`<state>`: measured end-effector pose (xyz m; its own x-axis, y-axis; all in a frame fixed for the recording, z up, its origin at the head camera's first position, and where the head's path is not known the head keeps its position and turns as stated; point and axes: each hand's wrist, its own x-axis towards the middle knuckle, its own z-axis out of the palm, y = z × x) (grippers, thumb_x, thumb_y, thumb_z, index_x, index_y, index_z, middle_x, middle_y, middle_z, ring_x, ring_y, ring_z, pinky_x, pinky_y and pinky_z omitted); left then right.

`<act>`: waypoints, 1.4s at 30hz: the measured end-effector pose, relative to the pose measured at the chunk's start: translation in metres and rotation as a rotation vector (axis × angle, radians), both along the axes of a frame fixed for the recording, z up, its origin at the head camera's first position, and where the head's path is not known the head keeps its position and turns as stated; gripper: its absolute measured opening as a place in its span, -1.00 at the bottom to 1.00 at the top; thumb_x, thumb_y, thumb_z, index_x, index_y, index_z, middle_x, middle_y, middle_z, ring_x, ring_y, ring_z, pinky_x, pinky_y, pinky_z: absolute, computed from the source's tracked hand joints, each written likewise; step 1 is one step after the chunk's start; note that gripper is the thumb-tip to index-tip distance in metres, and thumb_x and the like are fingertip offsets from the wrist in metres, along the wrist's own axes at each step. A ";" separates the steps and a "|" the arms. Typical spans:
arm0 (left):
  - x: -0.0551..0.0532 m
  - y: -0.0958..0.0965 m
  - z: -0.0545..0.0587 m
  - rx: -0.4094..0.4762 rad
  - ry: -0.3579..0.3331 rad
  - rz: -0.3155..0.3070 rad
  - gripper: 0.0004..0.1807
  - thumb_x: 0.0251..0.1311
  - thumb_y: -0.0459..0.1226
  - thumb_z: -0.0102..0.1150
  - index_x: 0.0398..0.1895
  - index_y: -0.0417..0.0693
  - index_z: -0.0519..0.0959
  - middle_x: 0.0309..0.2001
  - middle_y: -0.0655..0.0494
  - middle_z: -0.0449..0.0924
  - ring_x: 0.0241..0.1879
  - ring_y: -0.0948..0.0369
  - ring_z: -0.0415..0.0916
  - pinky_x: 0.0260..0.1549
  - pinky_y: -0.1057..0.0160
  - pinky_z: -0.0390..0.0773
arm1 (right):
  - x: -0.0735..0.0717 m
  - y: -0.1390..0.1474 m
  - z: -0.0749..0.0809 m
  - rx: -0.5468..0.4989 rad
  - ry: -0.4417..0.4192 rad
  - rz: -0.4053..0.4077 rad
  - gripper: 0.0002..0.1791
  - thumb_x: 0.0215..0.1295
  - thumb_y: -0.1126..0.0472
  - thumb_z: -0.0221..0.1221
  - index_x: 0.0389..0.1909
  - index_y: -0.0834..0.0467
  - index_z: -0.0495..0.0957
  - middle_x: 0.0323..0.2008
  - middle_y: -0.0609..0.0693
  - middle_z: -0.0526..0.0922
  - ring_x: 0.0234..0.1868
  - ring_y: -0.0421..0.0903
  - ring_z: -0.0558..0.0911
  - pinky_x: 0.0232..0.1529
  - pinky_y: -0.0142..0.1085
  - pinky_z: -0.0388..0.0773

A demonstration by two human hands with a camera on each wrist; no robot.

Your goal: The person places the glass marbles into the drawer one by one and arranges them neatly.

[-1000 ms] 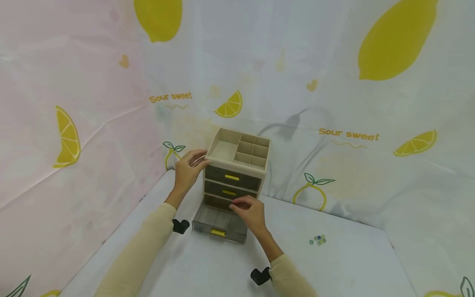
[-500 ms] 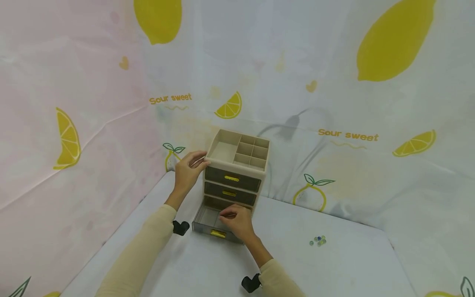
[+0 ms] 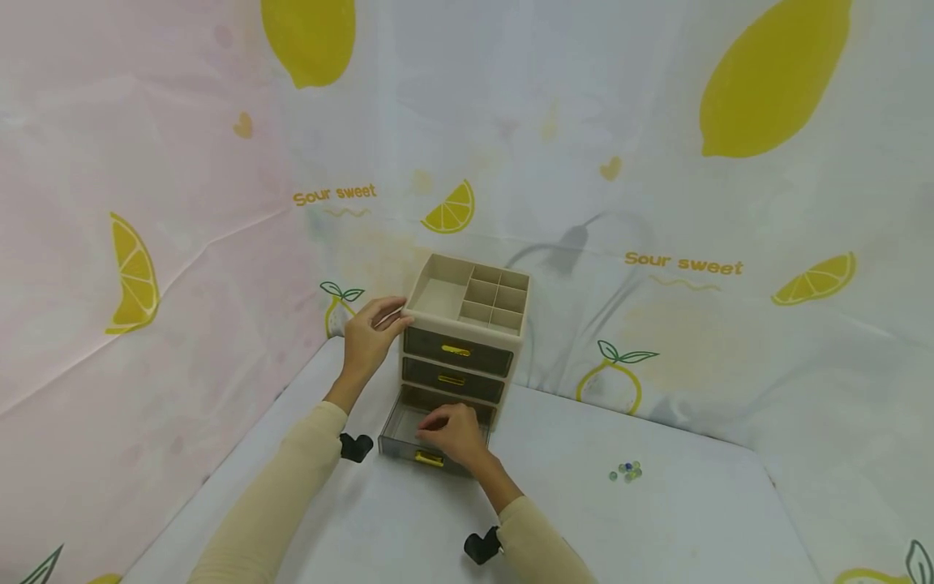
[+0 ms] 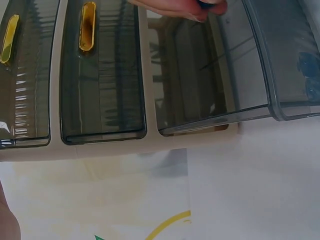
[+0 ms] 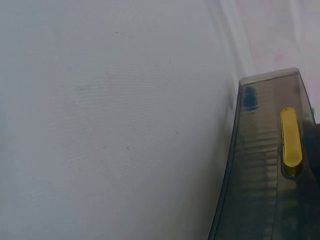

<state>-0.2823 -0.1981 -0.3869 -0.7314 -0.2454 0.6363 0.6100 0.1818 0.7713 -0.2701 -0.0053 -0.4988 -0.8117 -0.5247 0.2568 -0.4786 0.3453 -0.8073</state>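
Observation:
A beige desktop drawer organizer stands on the table, its divided tray on top and its bottom drawer pulled out. My left hand holds the organizer's upper left corner between thumb and fingers. Over the open drawer is my right hand, thumb and fingertips together. The left wrist view shows a small dark blue marble pinched there, mostly covered by the fingers. Through the smoky clear drawer front, blue marbles show at one end; a blue patch also shows in the right wrist view.
Several glass marbles lie in a loose group on the white table to the right. Two upper drawers with gold handles are closed. A lemon-printed cloth hangs close behind the organizer.
My right hand has moved left and down from the drawer's right rear to above its middle, near the front. The left hand has stayed on the organizer's corner.

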 end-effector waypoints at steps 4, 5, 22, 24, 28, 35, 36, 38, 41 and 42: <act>-0.001 -0.001 -0.001 0.011 0.002 -0.011 -0.60 0.08 -0.57 0.32 0.01 -0.55 0.52 0.04 -0.41 0.52 0.09 -0.23 0.50 0.10 0.03 0.60 | 0.000 -0.004 0.001 0.066 -0.042 0.013 -0.95 0.06 0.27 0.45 -0.43 0.11 0.77 -0.46 -0.16 0.70 -0.47 -0.31 0.59 -0.48 -0.48 0.63; -0.001 -0.001 -0.001 0.012 0.003 -0.012 -0.60 0.08 -0.57 0.32 0.01 -0.56 0.52 0.04 -0.41 0.52 0.09 -0.23 0.50 0.10 0.03 0.60 | 0.000 -0.005 0.001 0.073 -0.056 0.015 -0.95 0.06 0.27 0.45 -0.44 0.10 0.77 -0.47 -0.17 0.70 -0.48 -0.31 0.59 -0.49 -0.47 0.62; 0.000 0.001 -0.001 0.037 -0.005 -0.028 -0.60 0.06 -0.58 0.33 0.00 -0.58 0.52 0.04 -0.43 0.52 0.09 -0.23 0.50 0.09 0.02 0.60 | -0.016 -0.015 -0.011 0.225 -0.095 0.096 -0.96 0.07 0.32 0.43 -0.47 0.13 0.78 -0.51 -0.17 0.71 -0.49 -0.35 0.60 -0.46 -0.51 0.62; 0.001 0.001 0.000 0.035 -0.003 -0.024 -0.60 0.07 -0.57 0.33 0.00 -0.57 0.52 0.04 -0.42 0.52 0.09 -0.22 0.51 0.09 0.03 0.60 | -0.016 -0.016 -0.011 0.231 -0.101 0.093 -0.98 0.07 0.31 0.44 -0.48 0.14 0.78 -0.53 -0.17 0.71 -0.50 -0.35 0.60 -0.47 -0.51 0.62; 0.000 0.001 0.001 0.023 0.008 -0.015 -0.60 0.07 -0.57 0.33 0.01 -0.58 0.51 0.04 -0.44 0.51 0.09 -0.22 0.51 0.09 0.04 0.60 | -0.017 -0.018 -0.010 0.238 -0.106 0.093 -0.94 0.06 0.29 0.45 -0.46 0.19 0.78 -0.54 -0.15 0.72 -0.52 -0.33 0.60 -0.50 -0.50 0.62; 0.000 0.001 0.000 0.020 0.007 -0.013 -0.60 0.06 -0.59 0.32 0.00 -0.59 0.51 0.05 -0.46 0.50 0.09 -0.26 0.49 0.09 0.04 0.60 | -0.018 -0.021 -0.009 0.278 -0.115 0.103 -0.93 0.07 0.37 0.42 -0.51 0.14 0.77 -0.55 -0.12 0.71 -0.53 -0.31 0.59 -0.52 -0.50 0.61; 0.000 0.001 0.001 0.020 0.008 -0.013 -0.60 0.06 -0.59 0.32 0.01 -0.58 0.51 0.05 -0.46 0.50 0.09 -0.25 0.49 0.09 0.04 0.60 | -0.019 -0.022 -0.009 0.287 -0.110 0.103 -0.93 0.07 0.36 0.42 -0.51 0.14 0.78 -0.55 -0.12 0.71 -0.54 -0.31 0.58 -0.52 -0.50 0.60; 0.001 0.001 0.001 0.020 0.010 -0.013 -0.60 0.06 -0.58 0.32 0.01 -0.58 0.52 0.05 -0.45 0.50 0.09 -0.24 0.50 0.09 0.04 0.61 | -0.019 -0.023 -0.008 0.303 -0.111 0.106 -0.93 0.07 0.35 0.42 -0.51 0.13 0.78 -0.56 -0.13 0.71 -0.54 -0.32 0.58 -0.53 -0.51 0.59; 0.001 0.001 0.001 0.019 0.011 -0.010 -0.60 0.06 -0.58 0.32 0.01 -0.58 0.51 0.05 -0.45 0.50 0.09 -0.25 0.49 0.09 0.04 0.61 | -0.019 -0.024 -0.007 0.315 -0.103 0.122 -0.94 0.08 0.35 0.42 -0.49 0.14 0.78 -0.55 -0.11 0.72 -0.53 -0.31 0.58 -0.54 -0.51 0.59; 0.001 0.001 0.001 0.020 0.010 -0.010 -0.60 0.06 -0.58 0.33 0.01 -0.57 0.52 0.05 -0.45 0.51 0.10 -0.24 0.49 0.09 0.04 0.61 | -0.019 -0.024 -0.007 0.314 -0.103 0.128 -0.94 0.08 0.36 0.41 -0.49 0.14 0.78 -0.54 -0.10 0.72 -0.53 -0.31 0.59 -0.54 -0.50 0.59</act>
